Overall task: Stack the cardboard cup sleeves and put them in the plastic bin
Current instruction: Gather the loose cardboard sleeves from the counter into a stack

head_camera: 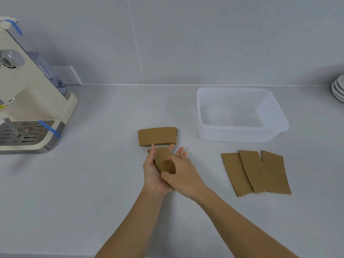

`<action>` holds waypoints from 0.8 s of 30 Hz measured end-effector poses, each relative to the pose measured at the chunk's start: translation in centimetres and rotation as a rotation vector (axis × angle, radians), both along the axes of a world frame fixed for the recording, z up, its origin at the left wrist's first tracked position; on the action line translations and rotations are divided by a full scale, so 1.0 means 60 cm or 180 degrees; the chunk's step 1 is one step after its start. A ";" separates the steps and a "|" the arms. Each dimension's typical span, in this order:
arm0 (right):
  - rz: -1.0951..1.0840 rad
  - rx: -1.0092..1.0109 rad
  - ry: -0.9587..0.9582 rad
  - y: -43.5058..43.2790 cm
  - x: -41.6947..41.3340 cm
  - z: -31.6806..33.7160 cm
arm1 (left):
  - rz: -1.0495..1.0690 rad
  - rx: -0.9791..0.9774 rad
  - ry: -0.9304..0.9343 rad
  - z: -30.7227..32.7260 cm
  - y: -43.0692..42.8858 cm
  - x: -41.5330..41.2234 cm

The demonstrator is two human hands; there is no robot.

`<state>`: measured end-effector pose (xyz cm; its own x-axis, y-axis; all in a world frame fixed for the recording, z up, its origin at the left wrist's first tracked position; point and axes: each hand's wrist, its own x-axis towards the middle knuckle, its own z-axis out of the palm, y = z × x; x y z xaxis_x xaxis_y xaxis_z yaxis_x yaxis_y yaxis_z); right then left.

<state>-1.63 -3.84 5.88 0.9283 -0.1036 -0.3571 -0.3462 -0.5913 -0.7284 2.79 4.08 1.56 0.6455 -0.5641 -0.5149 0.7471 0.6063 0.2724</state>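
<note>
Left hand: palm up above the counter, cradling a small bundle of sleeves, thumb along the bundle's left edge, fingertips showing past its far end.
Right hand: laid over the same bundle from the right, thumb and curled fingers pressing on its top face and near end.
Held sleeves: flat brown cardboard, several layers visible at the left edge, pointing away from the body and tilted slightly left; far tip close to the stacked pile, contact impossible to tell.
Stacked pile: neat stack of flattened sleeves lying crosswise on the counter, just beyond the hands, layered edges visible on the right side.
Loose sleeves: three flat pieces fanned side by side on the counter to the right of the hands, overlapping one another, near the bin's front wall but apart from it.
Plastic bin: translucent white, rectangular, open-topped, standing right of the stacked pile; no sleeves inside.
Countertop: pale grey, meeting a grey tiled wall.
Espresso machine: cream-coloured, far left, blue tape strips on top and drip tray.
Wall socket: white, behind the machine.
Plates: white stack at the right edge, partly cut off.
</note>
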 end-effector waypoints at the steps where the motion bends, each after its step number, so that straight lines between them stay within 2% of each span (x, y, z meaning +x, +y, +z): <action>1: 0.0035 0.0033 -0.0007 -0.002 -0.001 -0.002 | -0.0020 -0.0017 0.0008 -0.001 0.000 -0.001; 7: 0.0249 -0.0004 0.0117 -0.034 -0.009 -0.002 | -0.0199 0.0195 0.0166 0.000 -0.019 -0.008; 13: 0.0234 0.0341 0.0301 -0.099 -0.015 0.028 | -0.0598 0.0390 0.0237 0.020 -0.066 -0.010; 19: -0.0161 0.0392 0.0255 -0.179 -0.041 0.070 | -0.0888 0.0180 0.0140 0.045 -0.118 -0.022; 24: -0.0814 0.0028 0.0310 -0.243 -0.064 0.076 | -0.0820 0.0071 0.0256 0.040 -0.146 -0.036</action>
<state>-5.47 -18.41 10.44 0.8336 -0.3266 -0.4455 -0.5521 -0.4693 -0.6891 0.65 -4.68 3.98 0.4388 -0.6923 -0.5728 0.8957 0.3880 0.2172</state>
